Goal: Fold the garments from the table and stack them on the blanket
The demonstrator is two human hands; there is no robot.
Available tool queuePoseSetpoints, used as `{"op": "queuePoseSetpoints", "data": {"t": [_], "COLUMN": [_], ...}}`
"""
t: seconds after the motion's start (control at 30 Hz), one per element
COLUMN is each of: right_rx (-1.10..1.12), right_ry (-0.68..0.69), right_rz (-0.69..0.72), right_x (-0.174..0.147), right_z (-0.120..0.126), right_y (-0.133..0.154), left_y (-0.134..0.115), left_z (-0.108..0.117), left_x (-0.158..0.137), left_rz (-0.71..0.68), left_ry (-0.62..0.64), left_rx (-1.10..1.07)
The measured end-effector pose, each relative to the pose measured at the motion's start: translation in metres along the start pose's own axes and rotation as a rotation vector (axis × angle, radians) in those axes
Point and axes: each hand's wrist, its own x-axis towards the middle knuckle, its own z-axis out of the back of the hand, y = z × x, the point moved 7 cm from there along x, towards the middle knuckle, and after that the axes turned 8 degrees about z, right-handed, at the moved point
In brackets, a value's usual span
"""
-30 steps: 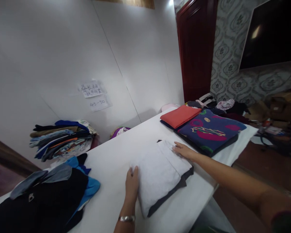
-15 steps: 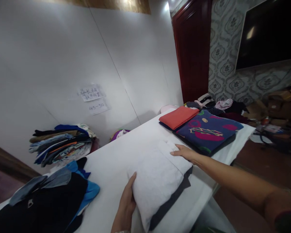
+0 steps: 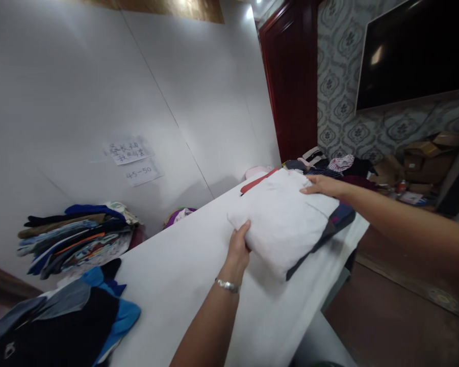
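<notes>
A folded white garment with a dark underside (image 3: 283, 219) is gripped between my two hands, over the right part of the white table. My left hand (image 3: 239, 250) is closed on its near left edge, thumb on top and fingers underneath. At the far right edge, my right hand (image 3: 321, 186) pinches the cloth with the thumb on top. Under and behind the white garment show a strip of folded red-orange cloth (image 3: 254, 184) and a corner of dark blue patterned cloth (image 3: 342, 214); most of both is hidden.
Black and blue clothes (image 3: 69, 316) lie heaped at the table's (image 3: 176, 285) left end. A stack of folded clothes (image 3: 80, 234) stands by the white wall, below handwritten paper signs (image 3: 132, 158). Loose clothes (image 3: 329, 160) and cardboard boxes (image 3: 424, 158) are at the back right.
Both hands have carried the white garment away from me and to the right, from the bare tabletop to over the red-orange and patterned folded clothes, which it now mostly covers.
</notes>
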Motion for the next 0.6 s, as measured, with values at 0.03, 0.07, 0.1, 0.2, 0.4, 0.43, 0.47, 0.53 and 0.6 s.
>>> {"op": "queuePoseSetpoints", "data": {"t": [0.03,0.07,0.1,0.2,0.4,0.43,0.47,0.53,0.6], "right_rx": [-0.041,-0.091,-0.147,-0.346,-0.837,-0.876,-0.916,-0.974,-0.997], "right_ry": [-0.015,-0.033,-0.050,-0.065,-0.180,-0.212,-0.236,-0.257,-0.250], "right_rz": [-0.002,-0.004,-0.005,-0.018,-0.070,-0.093,-0.111,-0.117,-0.074], "right_x": [0.004,0.009,0.013,0.028,0.050,0.051,0.053,0.057,0.063], "right_z": [0.019,0.039,0.057,0.106,0.158,0.159,0.158,0.150,0.137], "right_y": [0.003,0.006,0.010,0.019,-0.001,-0.011,-0.021,-0.039,-0.047], "left_y": [0.002,0.004,0.006,0.013,0.055,0.063,0.068,0.072,0.073], "left_z": [-0.015,-0.030,-0.045,-0.089,-0.133,-0.133,-0.132,-0.130,-0.129], "left_x": [0.010,0.020,0.030,0.056,0.093,0.097,0.100,0.104,0.107], "left_rz": [0.018,0.033,0.047,0.076,0.250,0.272,0.279,0.267,0.256], "left_ry": [-0.005,-0.010,-0.017,-0.006,-0.036,-0.051,-0.058,-0.046,-0.025], "left_rx": [0.026,0.049,0.067,0.059,0.113,0.149,0.185,0.248,0.295]}}
